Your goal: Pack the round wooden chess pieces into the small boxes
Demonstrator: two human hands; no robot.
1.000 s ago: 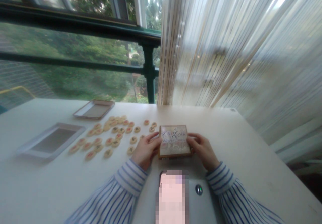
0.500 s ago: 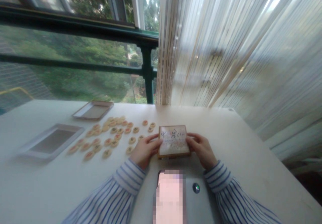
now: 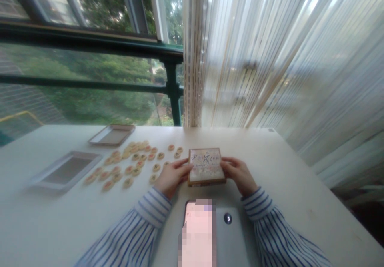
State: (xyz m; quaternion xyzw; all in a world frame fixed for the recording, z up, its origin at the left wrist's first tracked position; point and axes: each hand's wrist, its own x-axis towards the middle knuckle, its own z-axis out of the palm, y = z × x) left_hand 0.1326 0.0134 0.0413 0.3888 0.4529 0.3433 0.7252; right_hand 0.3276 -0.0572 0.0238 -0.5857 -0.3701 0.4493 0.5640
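A white table [image 3: 288, 183] is backed by a string curtain [image 3: 270, 39] and a green railing [image 3: 172, 77], beyond which trees [image 3: 114, 67] are seen; at the near edge, a phone [image 3: 198, 235], mostly masked by pixelation, is shown with a pale device [image 3: 232, 243]

My remote listing: box [image 3: 206, 166], printed-paper look, low sheen; round pieces [image 3: 128, 182], smooth, wood-like; table [image 3: 288, 175], smooth, faintly glossy; trays [image 3: 70, 171], smooth, card-like; sleeves [image 3: 127, 235], creased matt cloth; curtain [image 3: 192, 79], thread-like strings; railing [image 3: 172, 81], painted-metal look.
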